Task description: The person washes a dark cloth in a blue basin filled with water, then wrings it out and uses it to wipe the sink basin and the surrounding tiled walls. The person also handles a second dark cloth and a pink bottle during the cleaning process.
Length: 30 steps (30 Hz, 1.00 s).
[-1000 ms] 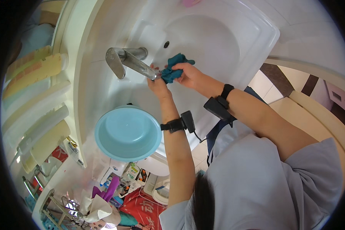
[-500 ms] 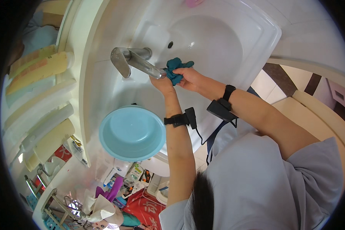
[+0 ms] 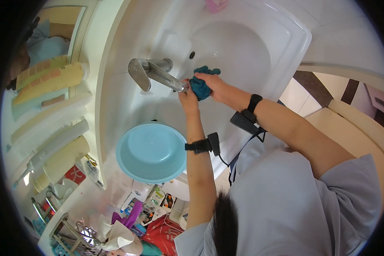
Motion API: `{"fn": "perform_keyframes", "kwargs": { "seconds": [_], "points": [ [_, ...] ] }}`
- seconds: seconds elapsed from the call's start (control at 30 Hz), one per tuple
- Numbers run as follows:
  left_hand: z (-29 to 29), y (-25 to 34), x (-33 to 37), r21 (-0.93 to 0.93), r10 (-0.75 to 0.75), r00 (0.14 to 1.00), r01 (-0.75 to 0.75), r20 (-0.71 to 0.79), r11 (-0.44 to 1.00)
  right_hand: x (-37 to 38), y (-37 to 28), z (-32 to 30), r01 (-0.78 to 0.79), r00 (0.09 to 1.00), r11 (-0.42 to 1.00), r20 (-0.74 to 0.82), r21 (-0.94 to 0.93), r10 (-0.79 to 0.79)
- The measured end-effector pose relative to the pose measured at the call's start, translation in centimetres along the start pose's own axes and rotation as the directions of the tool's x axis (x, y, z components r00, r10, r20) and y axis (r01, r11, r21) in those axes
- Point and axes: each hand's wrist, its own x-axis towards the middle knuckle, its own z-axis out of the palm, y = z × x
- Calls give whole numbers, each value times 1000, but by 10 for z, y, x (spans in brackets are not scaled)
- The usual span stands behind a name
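Cloth (image 3: 202, 90) pinched in right hand (image 3: 215, 86) grip over sink (image 3: 239, 49); left hand (image 3: 188, 101) touching it, grip half-hidden by faucet (image 3: 164, 77), can't tell.

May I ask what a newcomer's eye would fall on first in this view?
Probably the round light-blue basin, just left of the left forearm. Next comes the bunched teal cloth, held between the left hand and right hand by the chrome faucet spout, over the white sink.
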Motion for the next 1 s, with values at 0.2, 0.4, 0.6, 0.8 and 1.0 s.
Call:
{"fn": "perform_keyframes", "kwargs": {
  "seconds": [0.2,0.4,0.6,0.8,1.0],
  "points": [
    [43,81,-68,352,203,967,-245,152,904,14,-9,-8,-43,973,992,-232,-115,15],
    [5,8,-20,214,-29,999,34,-27,976,-15,-1,6,148,987,851,17,-504,-161],
    [-7,16,-29,-398,-106,989,141,108,906,-10,-8,-16,237,970,615,219,-752,-106],
    [-17,27,-26,-225,-1,995,22,96,974,-11,-17,-13,220,973,388,175,-895,-147],
    [8,43,-51,-105,197,980,-193,31,976,-2,-12,-16,240,952,744,-1,-624,-308]
  ]
}}
